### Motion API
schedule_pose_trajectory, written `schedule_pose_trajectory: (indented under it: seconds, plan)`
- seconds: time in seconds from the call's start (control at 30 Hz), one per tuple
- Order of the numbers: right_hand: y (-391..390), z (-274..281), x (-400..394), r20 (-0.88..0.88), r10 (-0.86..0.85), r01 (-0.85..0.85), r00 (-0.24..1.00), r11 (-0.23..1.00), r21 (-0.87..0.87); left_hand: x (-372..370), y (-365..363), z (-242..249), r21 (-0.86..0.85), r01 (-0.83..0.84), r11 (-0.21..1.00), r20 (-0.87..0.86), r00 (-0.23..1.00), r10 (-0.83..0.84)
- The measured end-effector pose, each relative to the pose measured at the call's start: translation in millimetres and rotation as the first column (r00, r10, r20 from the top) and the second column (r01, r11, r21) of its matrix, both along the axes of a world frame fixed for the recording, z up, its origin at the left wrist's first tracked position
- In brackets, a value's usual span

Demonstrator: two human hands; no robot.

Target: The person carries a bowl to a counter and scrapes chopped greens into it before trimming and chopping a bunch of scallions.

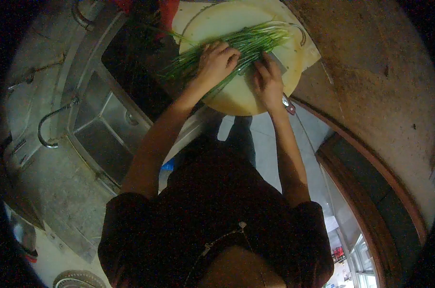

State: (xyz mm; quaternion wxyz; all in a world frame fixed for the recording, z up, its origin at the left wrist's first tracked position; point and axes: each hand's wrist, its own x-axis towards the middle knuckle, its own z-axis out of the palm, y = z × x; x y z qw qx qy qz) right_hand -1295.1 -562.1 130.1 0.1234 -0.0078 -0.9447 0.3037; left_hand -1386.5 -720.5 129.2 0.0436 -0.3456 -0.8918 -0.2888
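A bundle of long green stalks [251,42] with pale ends lies across a round, light cutting board [232,101]. On the left part of the bundle rests my left hand [216,62], its fingers curled over the stalks. My right hand [269,79] is at the near side of the bundle, its fingertips bent against the stalks near the pale ends. Beside and partly under my right hand lies a broad knife blade [279,62]. Its dark reddish handle [289,105] sticks out past the board's near right edge.
To the left are a metal sink [109,129] and a curved faucet [42,126]. Red cloth [168,14] hangs behind the board at the top. A brown wall [371,57] stands on the right, with a wooden frame [351,187] below it. A woven basket [78,278] is at bottom left.
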Motion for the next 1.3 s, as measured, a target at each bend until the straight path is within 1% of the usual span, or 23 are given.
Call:
schedule_pose_trajectory:
  seconds: [0.07,0.2,0.27,0.47,0.5,0.53,0.57,0.6,0.63,0.7,0.77,0.8,0.83,0.9,0.97,1.03,1.07,1.1,1.13,1.17,1.23,1.27,1.3]
  plan:
    - [-0.4,-1.4,0.6,-0.018,0.001,-0.002,1.000,1.000,-0.011,1.3,-1.6,1.8,0.028,-0.046,0.999,0.001,0.999,0.046]
    - [-1.9,-0.1,0.5,-0.022,-0.012,0.012,1.000,1.000,-0.021,3.7,-0.4,6.6,0.005,-0.020,1.000,-0.012,1.000,0.020]
    - [-2.8,1.3,1.0,-0.025,-0.022,0.021,0.999,1.000,-0.017,5.7,0.7,6.8,0.044,0.038,0.998,-0.009,0.999,-0.038]
    - [-0.7,-0.1,6.6,0.022,-0.045,0.047,0.999,0.993,-0.107,13.6,6.4,12.6,0.037,-0.002,0.999,-0.010,1.000,0.002]
    - [1.8,-3.5,9.1,0.018,-0.062,0.063,0.998,0.997,-0.050,17.2,8.6,13.4,0.037,-0.001,0.999,-0.010,1.000,0.001]
    - [3.9,-5.1,10.7,0.013,-0.078,0.078,0.997,0.997,0.007,21.3,11.9,14.5,0.040,-0.053,0.998,-0.058,0.997,0.055]
    - [5.2,-1.0,11.2,0.012,-0.079,0.079,0.997,0.997,0.007,23.6,14.2,14.9,0.045,-0.104,0.994,-0.105,0.989,0.108]
    - [6.1,6.6,11.9,-0.025,-0.102,0.103,0.995,0.993,0.055,24.1,15.1,15.6,0.045,-0.103,0.994,-0.107,0.988,0.108]
    - [7.7,10.8,11.7,-0.064,-0.122,0.128,0.990,0.986,0.102,23.5,16.2,16.3,0.089,-0.119,0.989,-0.095,0.987,0.128]
    - [12.8,5.7,13.0,-0.085,-0.139,0.147,0.987,0.983,0.108,18.4,19.9,14.4,0.132,-0.135,0.982,-0.082,0.986,0.147]
    - [14.9,3.8,11.2,-0.104,-0.156,0.167,0.982,0.979,0.112,1.1,28.7,10.9,0.167,-0.157,0.973,0.042,0.987,0.152]
    - [16.2,6.6,6.3,-0.015,-0.159,0.160,0.987,0.983,0.094,-7.4,33.4,14.7,0.114,-0.171,0.979,-0.016,0.985,0.174]
    - [18.2,8.5,0.9,0.071,-0.163,0.157,0.984,0.985,0.074,-13.1,37.8,12.4,0.115,-0.169,0.979,-0.019,0.985,0.173]
    - [19.4,13.1,-17.1,0.032,-0.144,0.140,0.989,0.983,0.115,-25.2,48.0,4.0,0.029,-0.173,0.985,-0.027,0.984,0.173]
    - [21.2,16.2,-35.2,-0.007,-0.129,0.129,0.992,0.979,0.158,-30.9,54.5,2.7,0.029,-0.145,0.989,-0.032,0.989,0.146]
    - [22.8,15.3,-47.5,-0.073,-0.140,0.154,0.987,0.955,0.253,-34.6,57.9,2.6,0.023,-0.121,0.992,-0.029,0.992,0.121]
    - [24.4,14.2,-52.2,-0.075,-0.146,0.160,0.986,0.954,0.253,-39.3,60.2,4.6,0.087,-0.127,0.988,0.053,0.991,0.123]
    - [25.5,13.0,-54.5,-0.026,-0.129,0.131,0.991,0.949,0.287,-42.5,61.3,7.0,0.149,-0.136,0.979,0.138,0.984,0.116]
    - [26.3,12.2,-54.5,0.023,-0.113,0.100,0.993,0.942,0.319,-49.7,61.0,6.5,0.211,-0.059,0.976,0.025,0.998,0.055]
    - [26.0,11.2,-52.5,0.022,-0.119,0.105,0.993,0.941,0.321,-56.1,62.6,3.7,0.214,-0.053,0.975,0.024,0.998,0.049]
    - [25.8,4.4,-47.9,0.028,-0.110,0.097,0.994,0.951,0.295,-65.8,66.4,-3.6,0.229,0.045,0.972,0.036,0.998,-0.055]
    - [27.3,3.7,-47.3,0.026,-0.109,0.097,0.994,0.951,0.294,-68.2,68.8,1.3,0.229,0.045,0.972,0.033,0.998,-0.054]
    - [27.5,1.8,-44.6,-0.008,-0.111,0.109,0.994,0.957,0.270,-69.5,70.3,5.0,0.131,0.081,0.988,0.081,0.992,-0.092]
